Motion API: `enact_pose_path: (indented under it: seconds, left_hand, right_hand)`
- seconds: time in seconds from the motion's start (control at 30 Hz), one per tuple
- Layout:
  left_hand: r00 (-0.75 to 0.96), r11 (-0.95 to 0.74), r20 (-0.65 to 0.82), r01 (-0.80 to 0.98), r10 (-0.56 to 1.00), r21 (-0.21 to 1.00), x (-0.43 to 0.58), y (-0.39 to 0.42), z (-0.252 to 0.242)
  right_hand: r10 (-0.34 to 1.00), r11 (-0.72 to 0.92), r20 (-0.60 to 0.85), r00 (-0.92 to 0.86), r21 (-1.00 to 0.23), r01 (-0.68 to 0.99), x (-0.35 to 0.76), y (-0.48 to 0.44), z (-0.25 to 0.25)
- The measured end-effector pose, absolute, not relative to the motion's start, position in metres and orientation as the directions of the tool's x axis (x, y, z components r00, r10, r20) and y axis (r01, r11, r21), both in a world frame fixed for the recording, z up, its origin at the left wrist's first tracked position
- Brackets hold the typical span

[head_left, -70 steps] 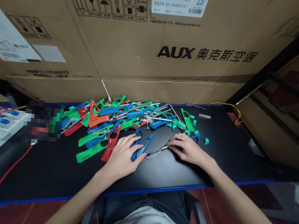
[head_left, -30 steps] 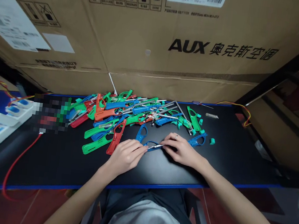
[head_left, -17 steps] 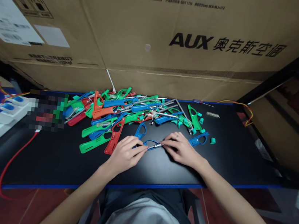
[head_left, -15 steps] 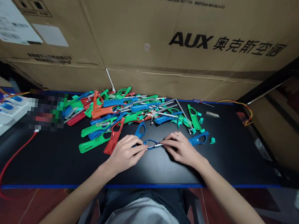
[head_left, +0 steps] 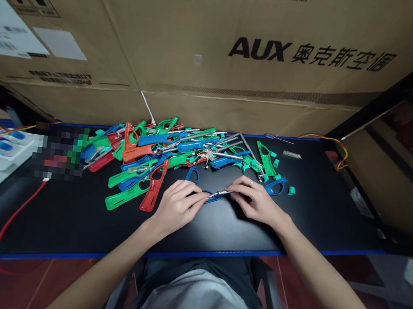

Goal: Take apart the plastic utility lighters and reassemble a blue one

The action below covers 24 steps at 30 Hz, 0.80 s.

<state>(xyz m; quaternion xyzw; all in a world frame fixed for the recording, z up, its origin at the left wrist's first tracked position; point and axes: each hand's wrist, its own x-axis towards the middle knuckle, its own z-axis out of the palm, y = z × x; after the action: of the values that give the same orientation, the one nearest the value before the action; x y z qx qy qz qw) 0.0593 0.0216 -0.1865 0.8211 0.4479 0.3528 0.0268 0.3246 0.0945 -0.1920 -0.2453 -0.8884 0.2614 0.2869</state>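
My left hand (head_left: 180, 206) is closed, thumb and fingertips pinched at the left end of a thin silvery metal piece (head_left: 220, 194). At its right end my right hand (head_left: 256, 200) pinches the same piece, which slants up slightly to the right. Just under it, close to the black tabletop, is a blue lighter casing (head_left: 212, 200) with a loop, partly covered by my fingers. Another blue lighter casing (head_left: 275, 187) lies behind my right hand. A looped blue part (head_left: 192, 174) shows behind my left hand.
Behind my hands is a heap of green, blue, red and orange lighter casings (head_left: 153, 188) with metal rods and white wires. Small green caps (head_left: 291, 191), a clear tube (head_left: 291, 154) and a screwdriver (head_left: 272, 136) lie at right. A power strip (head_left: 2, 168) stands left; a cardboard box (head_left: 175, 44) forms the back.
The metal piece has risen from over the blue casing's loop and tilted up to the right. Both hands have shifted slightly up, and the whole view has moved a little.
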Motion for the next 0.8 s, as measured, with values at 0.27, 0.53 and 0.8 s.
enact_pose_path:
  seconds: [0.27,0.53,0.8]
  left_hand:
    - [0.408,-0.662,0.599,0.689,0.689,0.293,0.066,0.026,-0.182]
    - [0.394,-0.663,0.625,0.695,0.674,0.278,0.064,0.017,-0.184]
    - [0.414,-0.632,0.628,0.757,0.659,0.165,0.058,0.012,-0.189]
  right_hand:
    - [0.551,0.834,0.545,-0.632,-0.330,0.443,0.314,0.089,-0.195]
    - [0.524,0.839,0.655,-0.544,-0.290,0.460,0.296,0.084,-0.204]
    - [0.528,0.842,0.422,-0.737,-0.377,0.386,0.303,0.088,-0.202]
